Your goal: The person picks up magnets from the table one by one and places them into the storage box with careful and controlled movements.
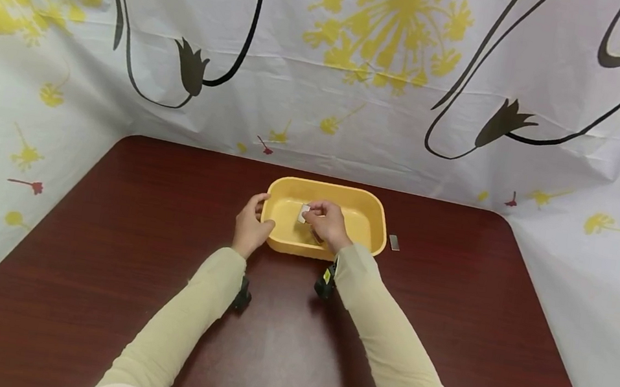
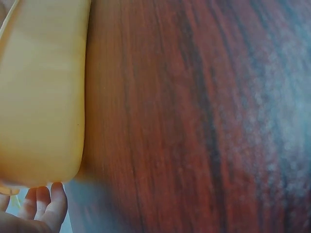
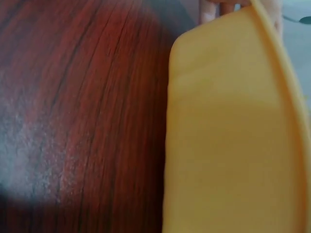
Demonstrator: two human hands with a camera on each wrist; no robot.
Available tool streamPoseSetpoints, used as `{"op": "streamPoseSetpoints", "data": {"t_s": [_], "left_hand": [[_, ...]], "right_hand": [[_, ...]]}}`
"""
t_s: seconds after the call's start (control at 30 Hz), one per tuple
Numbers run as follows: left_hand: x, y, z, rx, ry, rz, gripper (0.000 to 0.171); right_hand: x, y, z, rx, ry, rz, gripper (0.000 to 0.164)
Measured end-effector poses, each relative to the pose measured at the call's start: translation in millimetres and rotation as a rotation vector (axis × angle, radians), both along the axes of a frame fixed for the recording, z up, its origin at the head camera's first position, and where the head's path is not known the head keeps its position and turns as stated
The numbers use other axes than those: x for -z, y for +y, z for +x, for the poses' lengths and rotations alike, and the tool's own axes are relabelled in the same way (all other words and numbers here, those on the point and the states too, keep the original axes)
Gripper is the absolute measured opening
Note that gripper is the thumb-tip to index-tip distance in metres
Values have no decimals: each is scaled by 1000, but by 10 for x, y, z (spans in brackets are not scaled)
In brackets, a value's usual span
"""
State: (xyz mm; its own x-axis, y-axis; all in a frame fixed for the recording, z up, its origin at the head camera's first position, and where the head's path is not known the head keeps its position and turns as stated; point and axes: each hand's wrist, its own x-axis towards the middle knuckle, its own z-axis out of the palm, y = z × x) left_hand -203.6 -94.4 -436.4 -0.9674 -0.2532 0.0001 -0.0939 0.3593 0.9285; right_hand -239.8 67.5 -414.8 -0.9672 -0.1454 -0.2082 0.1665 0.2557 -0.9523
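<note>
A yellow plastic tub [image 1: 361, 223] stands near the back of the table. My left hand [image 1: 252, 226] holds its left end, thumb at the rim; in the left wrist view its fingertips [image 2: 58, 189] meet the outer end wall. Inside the tub's outline, my right hand [image 1: 329, 223] pinches a small whitish rectangular piece [image 1: 303, 213] between thumb and fingers. Under that hand a small dark brown piece [image 1: 316, 237] shows in the tub, partly hidden. The right wrist view has mostly the tub's side wall [image 3: 223, 131], and the right hand is out of it.
Just right of the tub lies a small flat grey rectangular piece [image 1: 394, 242] on the dark red-brown table [image 1: 447, 316]. Behind hangs a white curtain [image 1: 277, 84] with flower prints. A black camera [image 1: 325, 282] sits under the right wrist, another [image 1: 241, 296] under the left.
</note>
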Motion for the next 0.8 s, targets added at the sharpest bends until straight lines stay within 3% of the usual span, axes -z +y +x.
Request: {"op": "streamPoseSetpoints", "data": {"t_s": [0.3,0.6,0.8], "left_hand": [[9,14,0,5,21,0,56],[-6,14,10,2,13,9,56],[9,8,8,-3,1,9,57]], "right_hand": [[59,14,-51,-16,-54,11,16],[57,-14,-42,-70,53,198,16],[69,-30,-37,-85,88,264,14]]}}
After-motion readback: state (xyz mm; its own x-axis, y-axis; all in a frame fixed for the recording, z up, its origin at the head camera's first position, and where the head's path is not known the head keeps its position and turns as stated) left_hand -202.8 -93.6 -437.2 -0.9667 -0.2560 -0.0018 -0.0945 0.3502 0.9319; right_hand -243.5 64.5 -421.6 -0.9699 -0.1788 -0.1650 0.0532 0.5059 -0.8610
